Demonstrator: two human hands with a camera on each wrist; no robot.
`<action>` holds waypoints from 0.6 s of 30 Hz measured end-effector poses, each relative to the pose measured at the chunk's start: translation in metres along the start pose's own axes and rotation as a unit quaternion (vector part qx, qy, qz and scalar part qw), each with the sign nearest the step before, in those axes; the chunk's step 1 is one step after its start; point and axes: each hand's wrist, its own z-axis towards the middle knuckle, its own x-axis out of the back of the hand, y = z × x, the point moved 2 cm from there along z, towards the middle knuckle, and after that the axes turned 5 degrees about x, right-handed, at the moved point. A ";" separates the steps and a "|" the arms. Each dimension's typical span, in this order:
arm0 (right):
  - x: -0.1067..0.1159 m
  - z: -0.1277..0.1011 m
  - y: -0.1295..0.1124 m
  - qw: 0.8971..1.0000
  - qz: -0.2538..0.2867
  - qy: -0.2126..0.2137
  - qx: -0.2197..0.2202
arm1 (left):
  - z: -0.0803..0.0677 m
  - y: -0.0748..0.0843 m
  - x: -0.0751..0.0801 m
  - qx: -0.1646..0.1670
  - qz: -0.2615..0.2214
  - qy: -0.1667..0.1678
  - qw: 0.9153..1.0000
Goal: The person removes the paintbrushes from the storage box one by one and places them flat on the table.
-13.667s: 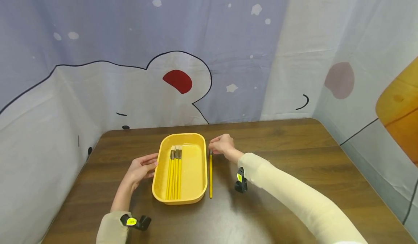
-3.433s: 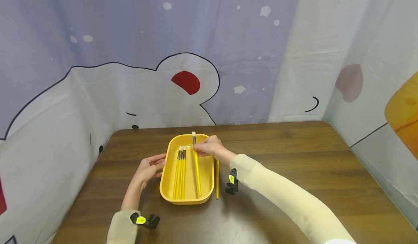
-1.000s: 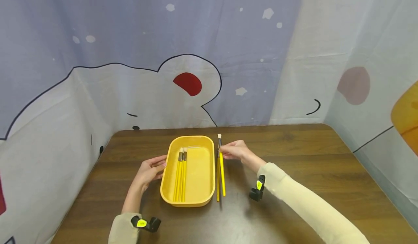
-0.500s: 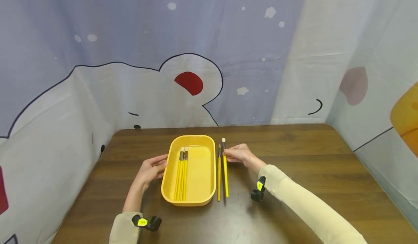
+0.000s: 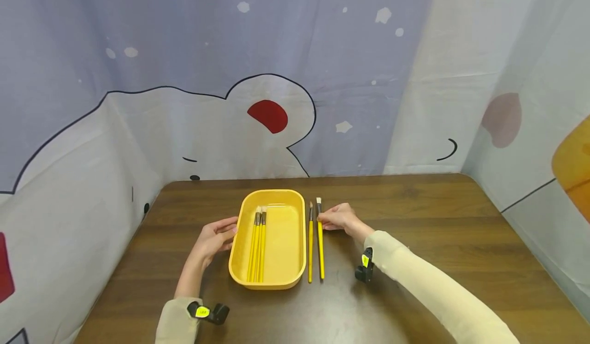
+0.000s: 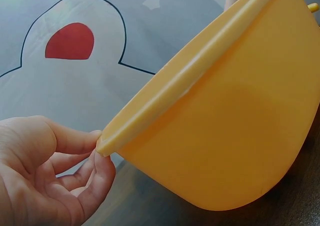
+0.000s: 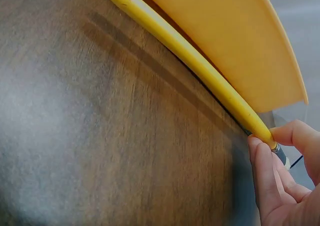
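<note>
My left hand [image 5: 213, 239] pinches the left rim of the yellow tray [image 5: 282, 277] between thumb and fingers; the left wrist view shows the tray's outer wall [image 6: 235, 121]. Inside, along its left side, lie three yellow-handled paintbrushes [image 5: 256, 246] with pale bristles pointing away. Just right of the tray another paintbrush [image 5: 311, 246] lies on the table. Beside that one, roughly parallel, my right hand [image 5: 338, 217] pinches a flat-tipped paintbrush [image 5: 321, 252] near its ferrule. In the right wrist view this brush's handle [image 7: 200, 68] casts a shadow; whether it touches the table I cannot tell.
The brown wooden table [image 5: 405, 216] extends to both sides of the tray. A printed curtain [image 5: 350, 78] hangs behind the table's far edge and along its sides. Each sleeve carries a small black wrist camera [image 5: 364, 266].
My right hand has taken one paintbrush out of the tray, carried it right over the rim and lowered it beside the brush on the table. My left hand has stayed at the tray's rim.
</note>
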 end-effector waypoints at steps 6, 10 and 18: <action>-0.003 0.002 0.005 1.000 0.000 0.005 -0.006 | -0.001 -0.001 0.000 0.001 -0.001 0.002 1.000; -0.005 0.007 0.009 1.000 -0.018 0.018 -0.003 | 0.000 -0.001 0.000 0.002 -0.001 0.003 1.000; -0.008 0.013 0.012 0.996 -0.073 0.040 0.010 | 0.001 -0.001 0.000 -0.007 0.000 0.000 1.000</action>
